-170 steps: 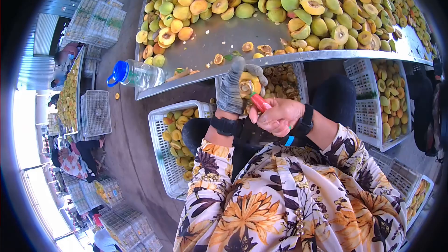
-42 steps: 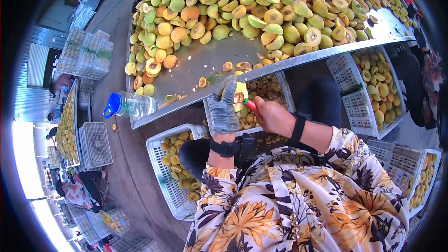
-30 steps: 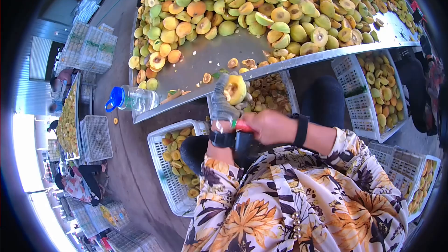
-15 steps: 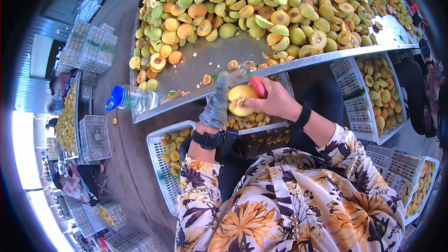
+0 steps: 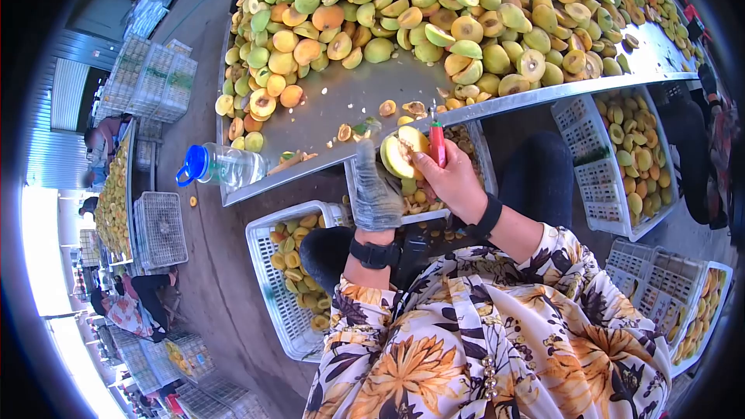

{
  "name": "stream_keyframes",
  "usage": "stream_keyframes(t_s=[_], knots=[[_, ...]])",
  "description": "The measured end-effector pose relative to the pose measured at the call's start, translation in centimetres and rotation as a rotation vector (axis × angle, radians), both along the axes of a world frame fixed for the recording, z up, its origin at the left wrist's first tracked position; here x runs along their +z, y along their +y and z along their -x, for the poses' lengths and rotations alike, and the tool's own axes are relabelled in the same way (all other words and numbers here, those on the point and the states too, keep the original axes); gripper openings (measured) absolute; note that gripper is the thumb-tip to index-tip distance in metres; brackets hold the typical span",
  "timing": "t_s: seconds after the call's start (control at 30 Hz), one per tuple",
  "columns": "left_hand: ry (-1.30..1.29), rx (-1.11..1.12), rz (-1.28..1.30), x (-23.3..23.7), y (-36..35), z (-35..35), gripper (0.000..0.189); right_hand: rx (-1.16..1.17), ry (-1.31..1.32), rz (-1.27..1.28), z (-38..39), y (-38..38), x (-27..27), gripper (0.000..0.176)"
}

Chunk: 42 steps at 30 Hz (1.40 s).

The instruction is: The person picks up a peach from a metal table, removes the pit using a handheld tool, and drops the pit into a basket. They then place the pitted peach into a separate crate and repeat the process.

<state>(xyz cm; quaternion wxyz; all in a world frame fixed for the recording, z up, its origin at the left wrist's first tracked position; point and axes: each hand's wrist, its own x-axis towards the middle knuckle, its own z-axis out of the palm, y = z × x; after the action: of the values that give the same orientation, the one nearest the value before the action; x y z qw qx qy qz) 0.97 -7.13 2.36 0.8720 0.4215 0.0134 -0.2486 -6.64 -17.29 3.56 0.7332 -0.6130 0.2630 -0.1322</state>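
My right hand (image 5: pixel 456 186) is closed around a red-handled knife (image 5: pixel 438 144), its blade pointing up and away from me. The thumb of that hand presses a cut yellow-green peach (image 5: pixel 400 154), whose pale inner face shows. My left hand (image 5: pixel 377 200), in a grey glove, is just left of and below the peach, with a finger stretched upward and no grip on the fruit visible; part of its fingers is hidden. Beyond both hands, loose pits and scraps (image 5: pixel 344 133) lie on the metal table (image 5: pixel 326 101).
Halved peaches (image 5: pixel 466 29) are heaped across the table. A blue-capped water bottle (image 5: pixel 225 164) lies at its left corner. White crates of fruit stand below, at left (image 5: pixel 264 287), between my knees (image 5: pixel 485 163) and at right (image 5: pixel 601 194). Other people sit nearby.
My left hand has come off the peach and moved down toward me. The peach now shows a cut face, and the knife has turned upright in my right hand.
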Motion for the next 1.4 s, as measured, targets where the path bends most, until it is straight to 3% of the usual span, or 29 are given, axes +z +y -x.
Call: stream_keyframes(t_s=[0.03,0.1,0.17,0.3,0.5,0.57,0.6,0.7,0.77,0.83,0.97,1.03,1.17,1.23,1.27,1.3,1.37,1.4], knots=[[-0.085,0.007,0.018,-0.1,-0.1,0.5,0.033,0.020,0.022,-0.254,0.0,0.2,0.4,0.029],[0.018,-0.016,0.041,-2.3,0.2,0.8,0.033,0.021,0.018,-0.233,-0.2,0.5,-0.3,0.031],[0.078,0.093,0.007,-3.5,0.4,0.6,0.035,0.022,-0.058,0.382,-0.4,0.7,-0.8,0.031],[0.043,0.069,0.018,-2.4,1.1,-0.6,0.029,0.197,0.010,0.512,0.8,-0.3,0.2,0.029],[-0.084,-0.045,-0.076,-1.0,0.9,-0.4,0.026,0.049,-0.192,0.650,0.2,-2.1,1.6,0.032],[-0.490,-0.116,-0.473,-1.5,1.0,-0.2,0.033,0.138,-0.255,0.651,0.1,-2.2,1.7,0.032],[-0.815,-0.024,-0.724,-1.7,1.0,-0.1,0.029,0.163,-0.248,0.629,0.1,-1.9,1.9,0.030],[-0.615,0.027,-0.614,-1.0,0.5,0.6,0.025,0.142,-0.317,0.755,-0.2,-1.3,0.7,0.031],[-0.706,0.065,-0.609,-2.5,0.7,0.3,0.024,0.130,-0.275,0.753,-0.1,-1.3,0.8,0.028],[-0.416,0.038,-0.389,-2.6,0.6,0.5,0.028,0.168,-0.205,0.679,-0.2,-1.7,1.2,0.025],[-0.363,-0.015,-0.335,-0.3,0.4,1.4,0.029,0.251,-0.154,0.711,-0.8,-3.2,0.9,0.022],[-0.491,0.004,-0.418,0.3,0.2,1.7,0.026,0.406,-0.242,0.677,-1.1,-3.9,0.6,0.024],[-0.352,0.054,-0.300,-2.4,-0.1,1.0,0.023,0.673,-0.109,0.705,-0.1,-2.0,2.1,0.022],[-0.218,0.129,-0.377,-4.5,0.8,-1.5,0.021,0.525,-0.274,0.734,1.0,0.4,1.5,0.022],[-0.531,0.148,-0.529,-4.1,1.1,-1.7,0.022,0.446,-0.229,0.634,1.4,0.6,1.4,0.025],[-0.529,0.155,-0.534,-3.0,1.2,-1.6,0.022,0.453,-0.232,0.631,1.4,0.0,1.1,0.025],[0.070,0.118,-0.141,-1.4,1.4,-1.5,0.024,0.407,0.042,0.810,1.5,-1.6,0.0,0.027],[0.057,0.090,-0.147,-2.0,1.6,-1.8,0.029,0.375,0.032,0.833,1.5,-1.9,-0.6,0.026]])
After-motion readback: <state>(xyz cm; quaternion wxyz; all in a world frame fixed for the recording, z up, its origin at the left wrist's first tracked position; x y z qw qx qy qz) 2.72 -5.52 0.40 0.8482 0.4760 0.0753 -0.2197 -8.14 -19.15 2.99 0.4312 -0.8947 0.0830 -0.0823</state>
